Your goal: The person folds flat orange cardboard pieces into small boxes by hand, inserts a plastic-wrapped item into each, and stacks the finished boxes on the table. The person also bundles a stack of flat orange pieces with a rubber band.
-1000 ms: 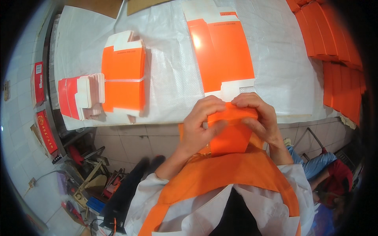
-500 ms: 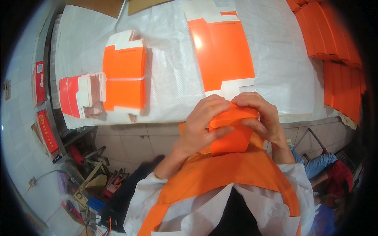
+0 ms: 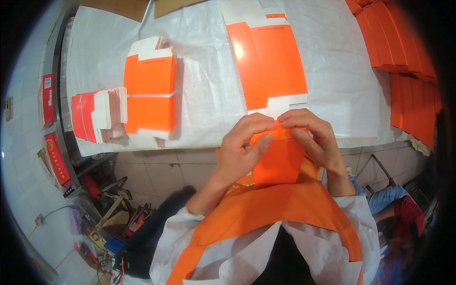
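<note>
An orange cardboard box (image 3: 278, 161) stands upright in front of my apron, at the near edge of the table. My left hand (image 3: 247, 145) grips its upper left corner, thumb on the near face and fingers over the top. On the upper right corner my right hand (image 3: 311, 135) is closed the same way. The lid end lies folded down between the fingertips; part of it is hidden by them. Just beyond my hands, a stack of flat orange box blanks (image 3: 273, 61) with white flaps lies on the table.
A tied bundle of orange blanks (image 3: 151, 90) and a smaller red bundle (image 3: 84, 116) lie at the left. Finished orange boxes (image 3: 387, 38) are piled at the far right. White woven sheeting (image 3: 204, 85) covers the table. Another person's jeans leg (image 3: 387, 199) shows at the lower right.
The box's top flap, raised and slanted before, now lies pressed down flush with the near face. Both thumbs have shifted up toward the top edge.
</note>
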The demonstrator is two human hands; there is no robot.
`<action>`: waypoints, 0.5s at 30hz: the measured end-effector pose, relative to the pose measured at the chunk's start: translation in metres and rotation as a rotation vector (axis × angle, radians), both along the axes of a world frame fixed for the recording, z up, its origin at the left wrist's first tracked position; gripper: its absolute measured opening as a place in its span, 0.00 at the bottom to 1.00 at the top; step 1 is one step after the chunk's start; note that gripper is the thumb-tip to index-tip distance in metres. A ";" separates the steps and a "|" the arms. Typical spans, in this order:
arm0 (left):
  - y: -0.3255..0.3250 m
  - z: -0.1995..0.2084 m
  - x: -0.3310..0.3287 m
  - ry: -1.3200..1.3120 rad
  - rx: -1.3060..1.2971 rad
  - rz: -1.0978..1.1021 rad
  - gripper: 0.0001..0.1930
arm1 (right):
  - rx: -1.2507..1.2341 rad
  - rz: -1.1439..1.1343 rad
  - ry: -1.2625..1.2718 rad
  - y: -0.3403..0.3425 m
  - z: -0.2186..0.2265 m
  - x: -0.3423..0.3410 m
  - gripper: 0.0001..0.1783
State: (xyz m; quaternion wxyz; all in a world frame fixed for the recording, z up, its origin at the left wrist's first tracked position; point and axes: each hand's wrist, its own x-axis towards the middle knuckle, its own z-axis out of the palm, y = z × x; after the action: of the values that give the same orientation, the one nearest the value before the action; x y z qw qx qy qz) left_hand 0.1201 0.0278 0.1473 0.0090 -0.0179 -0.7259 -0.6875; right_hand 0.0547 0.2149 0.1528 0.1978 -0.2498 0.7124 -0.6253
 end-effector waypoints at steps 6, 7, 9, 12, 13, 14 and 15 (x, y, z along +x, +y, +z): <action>-0.002 -0.006 0.003 0.012 -0.030 0.014 0.10 | 0.012 0.053 -0.010 0.000 -0.001 -0.002 0.10; -0.003 -0.007 0.004 0.027 -0.046 0.006 0.11 | 0.015 0.073 -0.010 0.001 -0.001 -0.002 0.10; -0.003 -0.008 0.007 0.056 -0.080 -0.008 0.11 | 0.011 0.118 0.000 0.006 -0.002 -0.003 0.10; -0.002 -0.014 0.011 0.164 -0.147 -0.068 0.13 | -0.004 0.176 0.010 0.013 -0.005 -0.002 0.11; -0.002 -0.015 0.012 0.152 -0.140 -0.064 0.13 | -0.004 0.190 -0.001 0.015 -0.004 -0.001 0.11; -0.001 -0.015 0.013 0.143 -0.133 -0.060 0.14 | -0.003 0.204 -0.010 0.016 -0.003 -0.001 0.11; 0.001 -0.016 0.014 0.133 -0.125 -0.057 0.14 | 0.036 0.225 0.019 0.018 0.000 -0.002 0.12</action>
State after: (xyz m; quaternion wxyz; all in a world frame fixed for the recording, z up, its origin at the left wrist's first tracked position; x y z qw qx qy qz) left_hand 0.1344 0.0285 0.1317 0.0366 -0.0847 -0.7645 -0.6380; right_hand 0.0523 0.2326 0.1528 0.2645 -0.3307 0.6929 -0.5836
